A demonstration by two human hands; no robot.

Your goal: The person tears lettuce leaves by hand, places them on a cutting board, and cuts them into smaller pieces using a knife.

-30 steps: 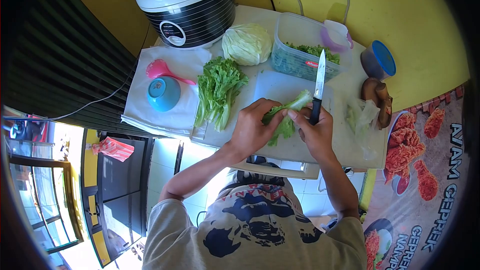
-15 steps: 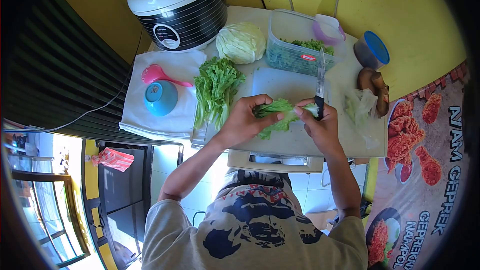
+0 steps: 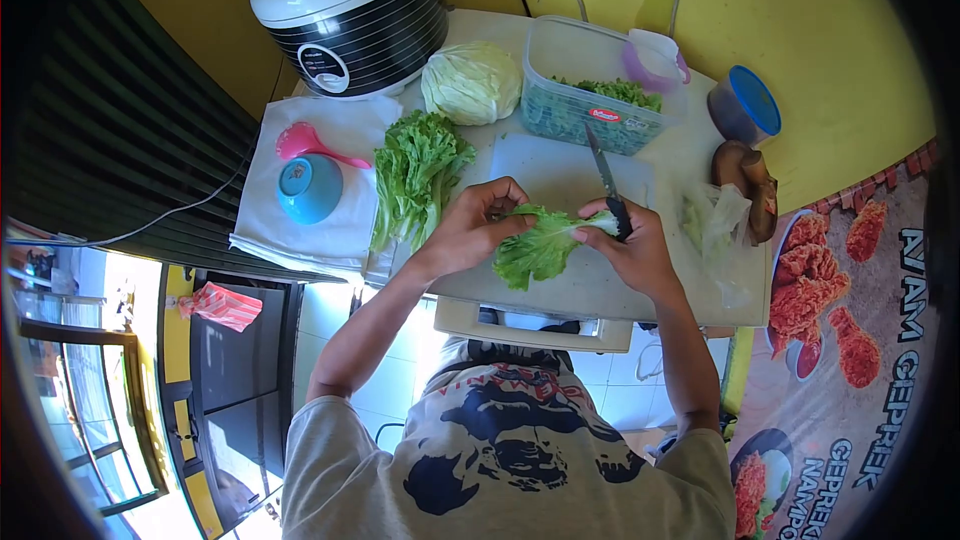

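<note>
A green lettuce leaf (image 3: 538,252) is stretched between my two hands above the table's front edge. My left hand (image 3: 476,228) pinches its left side. My right hand (image 3: 636,245) grips the black handle of a knife (image 3: 604,166), blade pointing up and slightly left, while its thumb and fingers also hold the leaf's pale stem end. Behind the hands lies a white cutting board (image 3: 570,166). A bunch of lettuce (image 3: 420,172) rests to the left, near a pale green cabbage (image 3: 472,83). Cut greens fill part of a clear plastic box (image 3: 590,120).
A rice cooker (image 3: 352,20) stands at the back left. On a white cloth (image 3: 262,230) are a blue bowl (image 3: 310,190) and a pink ladle (image 3: 300,141). To the right are a blue-lidded container (image 3: 744,104), a plastic bag (image 3: 722,225) and a brown object (image 3: 745,180).
The leaf has been spread wider and hangs lower, its broad part now facing up. The knife in my right hand has tilted to the left. The view has shifted slightly.
</note>
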